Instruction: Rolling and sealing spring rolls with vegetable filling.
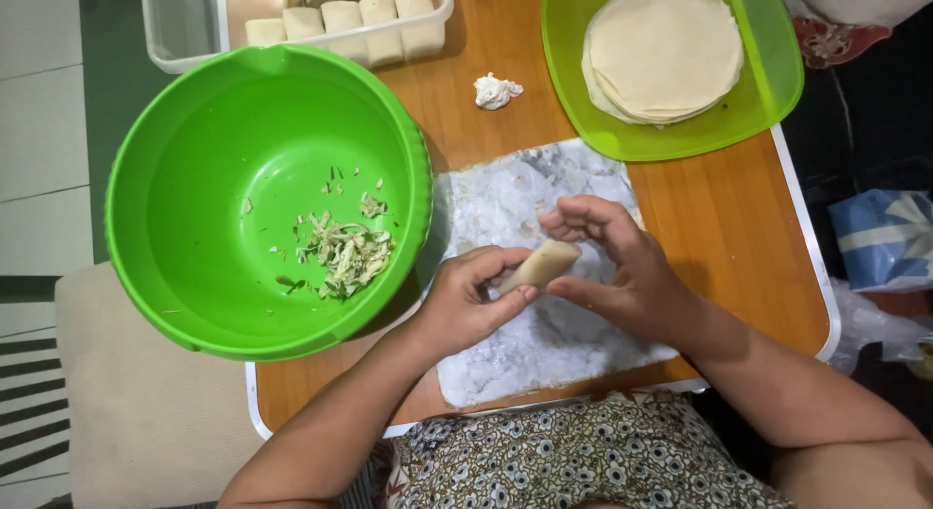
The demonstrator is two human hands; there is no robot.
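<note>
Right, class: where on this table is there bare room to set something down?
Bare table lies right of the floured sheet, below the green tray; a smaller patch surrounds the crumpled tissue. The green bowl crowds the left.

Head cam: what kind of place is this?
Likely a home food-prep spot, not a commercial kitchen. A small wooden folding table holds a green bowl with shredded filling, a green tray of round wrappers, and a container of finished rolls. Both hands hold a roll.
</note>
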